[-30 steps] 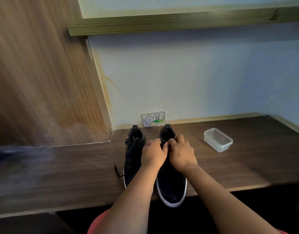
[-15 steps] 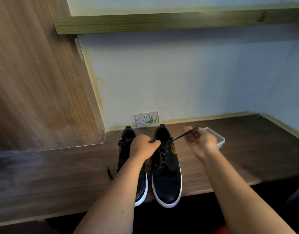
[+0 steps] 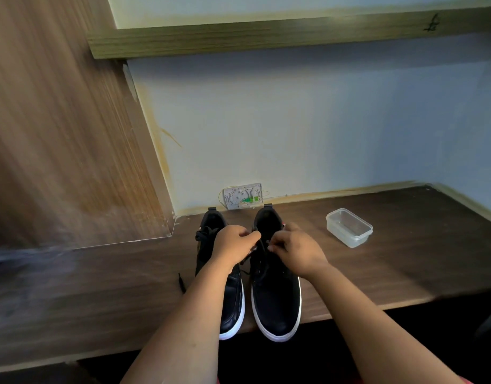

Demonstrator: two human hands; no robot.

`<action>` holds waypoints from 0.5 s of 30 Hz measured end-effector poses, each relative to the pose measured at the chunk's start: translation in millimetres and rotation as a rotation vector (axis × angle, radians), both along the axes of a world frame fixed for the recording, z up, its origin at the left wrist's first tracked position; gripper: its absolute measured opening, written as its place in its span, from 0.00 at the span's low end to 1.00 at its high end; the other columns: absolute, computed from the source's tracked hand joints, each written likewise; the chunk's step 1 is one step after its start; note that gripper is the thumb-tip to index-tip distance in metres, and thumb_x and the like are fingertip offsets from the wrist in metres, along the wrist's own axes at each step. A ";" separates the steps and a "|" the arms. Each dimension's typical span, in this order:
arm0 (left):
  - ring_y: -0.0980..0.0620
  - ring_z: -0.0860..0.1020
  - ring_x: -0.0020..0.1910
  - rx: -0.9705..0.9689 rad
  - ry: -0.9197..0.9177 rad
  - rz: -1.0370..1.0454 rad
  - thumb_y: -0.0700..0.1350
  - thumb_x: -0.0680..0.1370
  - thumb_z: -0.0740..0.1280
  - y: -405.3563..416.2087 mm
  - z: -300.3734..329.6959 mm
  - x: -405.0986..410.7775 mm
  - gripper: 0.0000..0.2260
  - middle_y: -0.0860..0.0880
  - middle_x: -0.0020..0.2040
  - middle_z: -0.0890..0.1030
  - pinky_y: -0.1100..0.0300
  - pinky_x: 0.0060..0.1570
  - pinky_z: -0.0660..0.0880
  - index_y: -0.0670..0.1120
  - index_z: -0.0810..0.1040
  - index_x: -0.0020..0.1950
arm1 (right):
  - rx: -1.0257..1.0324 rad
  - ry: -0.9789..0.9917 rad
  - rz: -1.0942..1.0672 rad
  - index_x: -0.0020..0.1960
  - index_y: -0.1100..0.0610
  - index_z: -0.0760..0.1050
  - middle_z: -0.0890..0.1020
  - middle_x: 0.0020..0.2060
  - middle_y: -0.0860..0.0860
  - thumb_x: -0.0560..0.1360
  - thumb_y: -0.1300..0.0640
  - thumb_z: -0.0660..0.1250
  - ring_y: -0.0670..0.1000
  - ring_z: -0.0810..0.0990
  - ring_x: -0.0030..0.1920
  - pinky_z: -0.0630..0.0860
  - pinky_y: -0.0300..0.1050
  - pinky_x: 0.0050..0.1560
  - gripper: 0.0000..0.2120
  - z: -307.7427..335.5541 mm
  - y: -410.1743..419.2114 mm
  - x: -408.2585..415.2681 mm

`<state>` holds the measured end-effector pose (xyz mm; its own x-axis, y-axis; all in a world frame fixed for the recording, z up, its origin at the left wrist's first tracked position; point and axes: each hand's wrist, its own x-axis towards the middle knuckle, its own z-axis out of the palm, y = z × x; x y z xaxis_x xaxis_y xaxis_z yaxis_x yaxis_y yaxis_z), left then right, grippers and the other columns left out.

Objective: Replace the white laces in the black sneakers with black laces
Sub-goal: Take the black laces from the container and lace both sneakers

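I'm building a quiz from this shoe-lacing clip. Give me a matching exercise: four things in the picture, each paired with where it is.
Things:
1. plastic container
2. right sneaker
3. loose lace end
4. wall socket plate

Places:
A. under both hands
B. on the desk, left of the sneakers
C. on the wall behind the sneakers
D. on the desk, right of the sneakers

Pairs: 1-D, 2-A, 3-B, 4-C

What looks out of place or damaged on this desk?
The wall box behind the sneakers has no cover, leaving its wiring exposed. A loose black lace trails off the left sneaker onto the desk.
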<state>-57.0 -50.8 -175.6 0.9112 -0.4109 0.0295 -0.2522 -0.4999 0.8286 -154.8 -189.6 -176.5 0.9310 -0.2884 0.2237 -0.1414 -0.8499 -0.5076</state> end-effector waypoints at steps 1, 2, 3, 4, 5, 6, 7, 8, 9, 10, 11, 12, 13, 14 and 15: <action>0.47 0.82 0.36 -0.009 0.013 0.000 0.50 0.72 0.67 0.0 -0.1 0.4 0.14 0.44 0.35 0.83 0.55 0.42 0.78 0.38 0.81 0.39 | 0.120 -0.093 -0.068 0.48 0.52 0.80 0.72 0.45 0.47 0.76 0.53 0.67 0.49 0.75 0.43 0.70 0.43 0.44 0.04 5.0 -4.6 -1.7; 0.49 0.83 0.35 -0.014 0.024 0.001 0.50 0.73 0.67 -0.3 -0.2 0.5 0.14 0.44 0.36 0.84 0.55 0.44 0.79 0.38 0.81 0.41 | 0.268 -0.202 -0.175 0.46 0.53 0.79 0.73 0.43 0.48 0.77 0.54 0.66 0.48 0.74 0.42 0.69 0.43 0.43 0.04 12.9 -10.8 -4.2; 0.51 0.83 0.34 -0.013 0.028 0.003 0.50 0.73 0.68 -0.7 -0.1 0.4 0.15 0.44 0.38 0.84 0.54 0.45 0.79 0.38 0.81 0.43 | 0.433 -0.310 -0.307 0.46 0.54 0.78 0.74 0.42 0.49 0.78 0.55 0.65 0.49 0.74 0.42 0.68 0.43 0.43 0.05 20.9 -21.9 -6.1; 0.53 0.83 0.33 -0.017 0.031 0.006 0.50 0.74 0.68 -1.1 -0.1 -0.1 0.15 0.44 0.39 0.84 0.55 0.46 0.79 0.37 0.81 0.44 | 0.598 -0.399 -0.435 0.47 0.54 0.77 0.76 0.42 0.50 0.79 0.55 0.64 0.51 0.74 0.43 0.68 0.44 0.43 0.05 26.9 -35.3 -8.0; 0.54 0.83 0.34 -0.022 0.035 0.008 0.50 0.74 0.68 -1.5 -0.3 -0.6 0.15 0.43 0.40 0.84 0.55 0.46 0.79 0.37 0.81 0.45 | 0.717 -0.462 -0.554 0.48 0.53 0.76 0.77 0.44 0.51 0.79 0.53 0.63 0.53 0.75 0.44 0.70 0.44 0.44 0.05 31.0 -48.7 -11.2; 0.54 0.83 0.34 -0.027 0.038 0.009 0.50 0.74 0.68 -1.7 -0.3 -1.4 0.14 0.44 0.40 0.84 0.55 0.46 0.80 0.37 0.81 0.45 | 0.762 -0.477 -0.650 0.48 0.52 0.76 0.78 0.46 0.52 0.80 0.52 0.63 0.54 0.75 0.46 0.71 0.45 0.44 0.06 32.5 -59.7 -14.9; 0.52 0.83 0.35 -0.028 0.037 0.011 0.50 0.74 0.68 -1.9 -0.2 -1.9 0.15 0.44 0.39 0.84 0.54 0.47 0.80 0.37 0.81 0.45 | 0.770 -0.450 -0.697 0.48 0.52 0.76 0.78 0.47 0.52 0.80 0.50 0.62 0.54 0.76 0.46 0.72 0.46 0.45 0.07 32.0 -66.6 -17.6; 0.51 0.83 0.36 -0.021 0.033 0.011 0.50 0.73 0.68 -2.2 0.0 -1.9 0.15 0.45 0.38 0.84 0.53 0.48 0.80 0.37 0.81 0.44 | 0.795 -0.411 -0.685 0.47 0.53 0.75 0.79 0.47 0.53 0.80 0.50 0.61 0.54 0.75 0.44 0.72 0.47 0.43 0.08 28.6 -69.4 -18.0; 0.49 0.83 0.37 -0.009 0.023 0.011 0.51 0.73 0.68 -2.4 0.5 -2.0 0.15 0.45 0.38 0.84 0.52 0.48 0.80 0.38 0.81 0.44 | 0.870 -0.374 -0.620 0.46 0.54 0.74 0.79 0.45 0.53 0.81 0.51 0.60 0.52 0.73 0.39 0.70 0.46 0.38 0.09 23.5 -68.1 -16.1; 0.48 0.83 0.38 0.009 0.013 0.008 0.52 0.73 0.67 -2.4 1.0 -2.5 0.16 0.45 0.38 0.84 0.51 0.49 0.80 0.38 0.81 0.43 | 0.974 -0.339 -0.534 0.45 0.54 0.74 0.80 0.44 0.53 0.82 0.52 0.59 0.50 0.70 0.34 0.67 0.44 0.33 0.10 18.6 -64.5 -13.1; 0.47 0.83 0.40 0.028 0.005 -0.001 0.53 0.73 0.67 -2.1 1.9 -3.3 0.17 0.44 0.39 0.84 0.49 0.50 0.80 0.38 0.80 0.43 | 1.045 -0.303 -0.474 0.45 0.54 0.73 0.82 0.44 0.52 0.82 0.53 0.59 0.48 0.67 0.32 0.64 0.42 0.30 0.09 16.3 -59.3 -11.3; 0.46 0.82 0.42 0.057 0.005 -0.020 0.55 0.74 0.67 -1.9 3.1 -4.4 0.18 0.43 0.41 0.84 0.48 0.51 0.79 0.38 0.80 0.43 | 1.028 -0.268 -0.454 0.45 0.54 0.74 0.83 0.45 0.52 0.82 0.53 0.60 0.47 0.66 0.31 0.63 0.41 0.30 0.09 15.7 -55.3 -10.3; 0.46 0.82 0.43 0.100 0.010 -0.052 0.57 0.75 0.67 -1.1 4.8 -6.0 0.20 0.42 0.42 0.83 0.47 0.52 0.79 0.39 0.79 0.43 | 0.945 -0.233 -0.451 0.47 0.54 0.75 0.84 0.46 0.52 0.81 0.53 0.60 0.47 0.67 0.32 0.64 0.41 0.31 0.08 14.6 -54.7 -8.2; 0.46 0.82 0.44 0.168 0.019 -0.099 0.60 0.75 0.66 0.6 7.4 -8.4 0.22 0.42 0.44 0.83 0.47 0.52 0.78 0.39 0.78 0.44 | 0.807 -0.182 -0.452 0.51 0.54 0.76 0.83 0.48 0.51 0.81 0.52 0.60 0.47 0.70 0.34 0.66 0.41 0.34 0.08 13.5 -56.1 -6.4; 0.47 0.81 0.45 0.251 0.031 -0.158 0.63 0.75 0.65 3.0 11.2 -11.6 0.23 0.43 0.46 0.82 0.50 0.51 0.78 0.41 0.77 0.44 | 0.650 -0.101 -0.437 0.56 0.54 0.76 0.82 0.50 0.51 0.81 0.51 0.60 0.48 0.74 0.39 0.68 0.43 0.38 0.10 13.9 -56.9 -7.0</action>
<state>-68.6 -47.9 -164.5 0.8343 -0.5386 -0.1179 -0.3197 -0.6467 0.6925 -161.7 -246.4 -162.6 0.6875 -0.7252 -0.0377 -0.3203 -0.2562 -0.9120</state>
